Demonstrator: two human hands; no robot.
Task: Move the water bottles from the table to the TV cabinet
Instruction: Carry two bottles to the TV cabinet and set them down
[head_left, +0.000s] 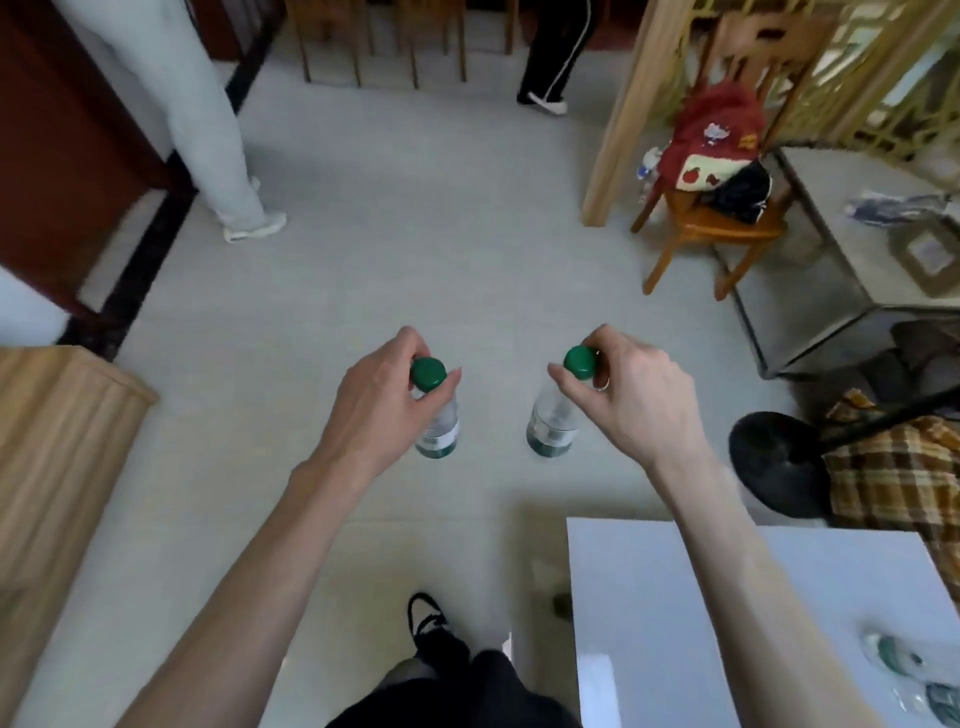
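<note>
My left hand (374, 395) grips the neck of a clear water bottle with a green cap (436, 431), which hangs upright above the tiled floor. A second bottle of the same kind (553, 421) hangs from my right hand (628, 395), held just under its green cap. Both bottles are in the air in front of me, about a hand's width apart. The white table (675, 623) is at the lower right, under my right forearm. Blurred bottles (909, 675) lie on its near right corner.
A light wooden cabinet (57, 441) stands at the left edge. Two people's legs are ahead, one in grey (208, 130), one in black (556, 57). A wooden chair with a red backpack (711, 140), a glass table (852, 260) and a black round stand base (774, 462) are at the right.
</note>
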